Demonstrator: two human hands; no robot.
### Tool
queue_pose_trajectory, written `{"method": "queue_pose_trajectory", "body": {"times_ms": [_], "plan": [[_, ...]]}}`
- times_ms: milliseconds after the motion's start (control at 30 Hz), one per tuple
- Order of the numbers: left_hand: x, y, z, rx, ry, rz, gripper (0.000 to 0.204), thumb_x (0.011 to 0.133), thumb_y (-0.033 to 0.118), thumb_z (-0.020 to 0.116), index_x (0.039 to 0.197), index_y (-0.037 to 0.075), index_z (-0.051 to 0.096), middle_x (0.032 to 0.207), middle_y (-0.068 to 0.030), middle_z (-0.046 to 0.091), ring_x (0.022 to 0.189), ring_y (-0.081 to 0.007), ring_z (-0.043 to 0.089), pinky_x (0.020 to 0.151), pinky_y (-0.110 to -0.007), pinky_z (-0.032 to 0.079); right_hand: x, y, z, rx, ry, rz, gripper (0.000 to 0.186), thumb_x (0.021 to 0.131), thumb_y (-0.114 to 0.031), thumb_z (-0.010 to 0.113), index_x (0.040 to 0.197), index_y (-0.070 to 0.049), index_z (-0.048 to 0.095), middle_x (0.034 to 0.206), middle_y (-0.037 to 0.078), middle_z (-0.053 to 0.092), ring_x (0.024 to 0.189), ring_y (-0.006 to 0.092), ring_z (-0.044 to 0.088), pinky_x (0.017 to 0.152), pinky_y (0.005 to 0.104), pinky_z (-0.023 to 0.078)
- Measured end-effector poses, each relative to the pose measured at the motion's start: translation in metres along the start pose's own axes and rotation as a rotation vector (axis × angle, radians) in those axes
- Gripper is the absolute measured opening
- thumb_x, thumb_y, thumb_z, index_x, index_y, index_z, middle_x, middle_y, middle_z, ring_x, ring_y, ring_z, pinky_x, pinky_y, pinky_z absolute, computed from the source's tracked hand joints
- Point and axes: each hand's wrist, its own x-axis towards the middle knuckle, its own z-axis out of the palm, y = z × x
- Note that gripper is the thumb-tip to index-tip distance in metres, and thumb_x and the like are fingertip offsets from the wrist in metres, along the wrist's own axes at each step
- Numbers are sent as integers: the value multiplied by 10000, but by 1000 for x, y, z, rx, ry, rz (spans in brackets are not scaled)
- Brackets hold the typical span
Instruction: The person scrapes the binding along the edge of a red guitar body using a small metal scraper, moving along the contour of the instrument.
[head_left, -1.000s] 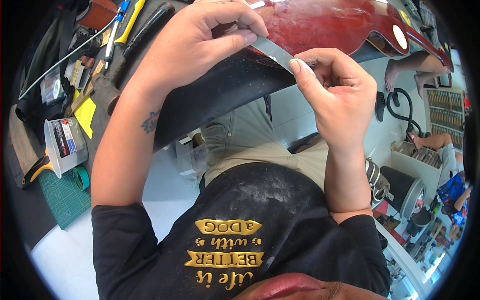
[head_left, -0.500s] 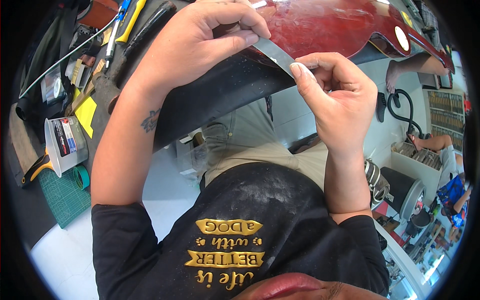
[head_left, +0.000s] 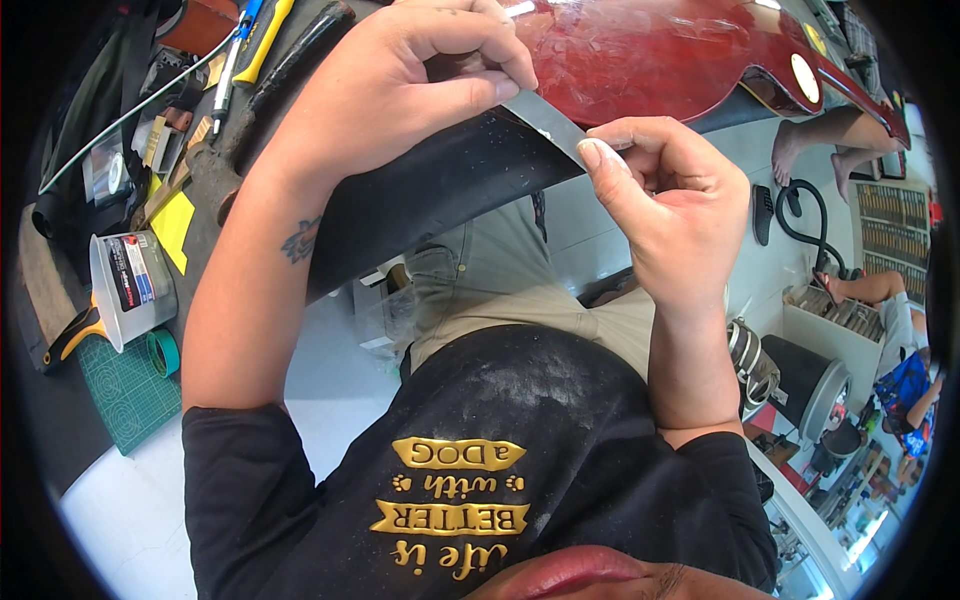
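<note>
A thin, flat grey metal scraper blade [head_left: 547, 122] is stretched between my two hands at the near edge of the workbench. My left hand [head_left: 440, 85] pinches its far-left end between thumb and bent fingers. At the near-right end, my right hand [head_left: 675, 190] grips it with thumb and forefinger, the other fingers curled in. Just beyond the blade lies a glossy dark-red guitar [head_left: 640, 65], its body on the black bench surface [head_left: 440, 190] and its neck pointing right. Whether the blade touches the guitar I cannot tell.
Left of my left arm lie a hammer [head_left: 300, 55], a yellow-handled tool [head_left: 264, 42], yellow paper [head_left: 172, 230], a clear plastic tub [head_left: 130, 295], a green tape roll [head_left: 163, 354] and a green cutting mat [head_left: 120, 400]. Another person's bare legs [head_left: 830, 135] show beyond the guitar.
Both hands have shifted slightly, bringing the blade a little nearer to me and changing its tilt. A second bare foot of the other person has come into view at the right.
</note>
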Motion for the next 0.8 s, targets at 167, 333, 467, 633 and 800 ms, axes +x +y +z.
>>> {"method": "queue_pose_trajectory", "body": {"times_ms": [167,333,467,633,800], "plan": [[0,-8,1,95,-10,107,152,859,-20,689,987,42,741,913,-39,704,895,-173,653,859,-312,494,0,3,1,40,49,-28,49,922,-14,765,949,19,739,702,-5,669,564,22,555,489,205,390],[2,-2,10,-25,97,22,113,922,24,695,1029,48,720,933,-44,718,906,-167,664,856,-313,500,11,11,0,0,160,-167,66,909,-23,776,958,17,756,797,-16,692,683,22,557,579,195,414],[2,-5,8,50,84,73,98,918,22,696,1012,46,711,929,-39,717,894,-162,663,842,-310,502,12,14,1,-98,173,-198,72,866,-23,791,927,2,765,796,8,698,616,47,519,561,215,406],[1,-4,9,-20,63,32,86,913,16,691,996,37,699,896,-34,696,873,-147,646,828,-303,496,13,13,2,-140,178,-228,77,849,-23,793,918,0,764,789,30,696,593,65,514,554,235,410],[2,-4,8,-35,55,5,76,911,15,684,985,30,693,857,-27,670,829,-142,625,807,-297,486,16,5,0,-264,150,-242,49,874,-37,774,918,-17,768,796,32,707,601,110,588,565,270,447]]}}
